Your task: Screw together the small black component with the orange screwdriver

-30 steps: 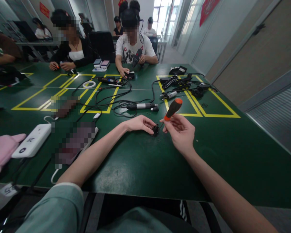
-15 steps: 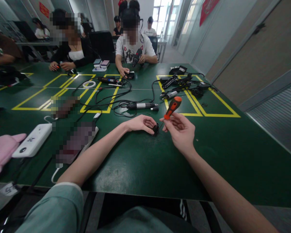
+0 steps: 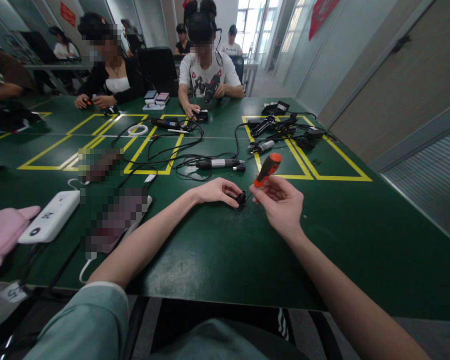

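My left hand [image 3: 218,191] rests on the green table [image 3: 217,260] with its fingers pinched on a small black part [image 3: 241,199]. My right hand [image 3: 279,200] grips an orange and black screwdriver [image 3: 268,169], handle tilted up and to the right. The screwdriver's tip points down at the black part and is mostly hidden between my fingers.
A black and silver tool [image 3: 217,163] with tangled cables lies just beyond my hands. More tools [image 3: 281,130] sit in the yellow-taped box at right. A white device [image 3: 50,217] and a pink cloth [image 3: 2,237] lie at left. Other people [image 3: 206,70] work across the table.
The screwdriver handle has shifted slightly between frames, tipping a little up and then back to the right. My left hand has stayed on the black part.
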{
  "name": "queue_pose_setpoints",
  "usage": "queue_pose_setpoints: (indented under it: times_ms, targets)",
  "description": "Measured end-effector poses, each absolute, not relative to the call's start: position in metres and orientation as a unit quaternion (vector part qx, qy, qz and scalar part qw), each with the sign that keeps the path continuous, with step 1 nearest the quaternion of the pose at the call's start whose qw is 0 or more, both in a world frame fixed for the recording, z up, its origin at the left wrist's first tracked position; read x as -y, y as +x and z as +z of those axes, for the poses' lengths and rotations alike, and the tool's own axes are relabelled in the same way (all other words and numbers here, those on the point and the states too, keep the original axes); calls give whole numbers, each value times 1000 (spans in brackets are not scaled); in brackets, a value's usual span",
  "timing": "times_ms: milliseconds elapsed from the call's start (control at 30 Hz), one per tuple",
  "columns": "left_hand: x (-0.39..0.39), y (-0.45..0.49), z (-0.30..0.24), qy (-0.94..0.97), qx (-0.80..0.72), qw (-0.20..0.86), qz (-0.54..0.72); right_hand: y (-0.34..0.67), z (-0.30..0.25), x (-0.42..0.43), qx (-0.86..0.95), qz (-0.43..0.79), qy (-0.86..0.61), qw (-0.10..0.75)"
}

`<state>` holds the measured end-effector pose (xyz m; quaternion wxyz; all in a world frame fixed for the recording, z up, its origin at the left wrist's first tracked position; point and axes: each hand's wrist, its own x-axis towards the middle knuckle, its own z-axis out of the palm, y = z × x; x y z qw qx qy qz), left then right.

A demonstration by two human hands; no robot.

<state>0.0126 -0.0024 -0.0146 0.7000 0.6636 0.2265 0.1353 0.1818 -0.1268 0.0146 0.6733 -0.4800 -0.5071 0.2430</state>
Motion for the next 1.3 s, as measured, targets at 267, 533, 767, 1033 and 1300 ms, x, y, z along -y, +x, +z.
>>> queue_pose_setpoints:
  times_ms: [267,533,767,1033,1300]
  targets:
    - [3,13,-14,653,-210,713,148,182,14,126,521,246,-462,674]
    - [3,14,-17,650,-216,714,148,183,11,124,512,243,-464,681]
    - [2,13,-18,666,-228,697,136,186,11,127,524,229,-496,654]
    - [2,14,-18,658,-214,706,152,185,14,127,513,231,-491,665]
    - [2,14,-19,659,-215,706,142,184,13,126,522,222,-483,667]
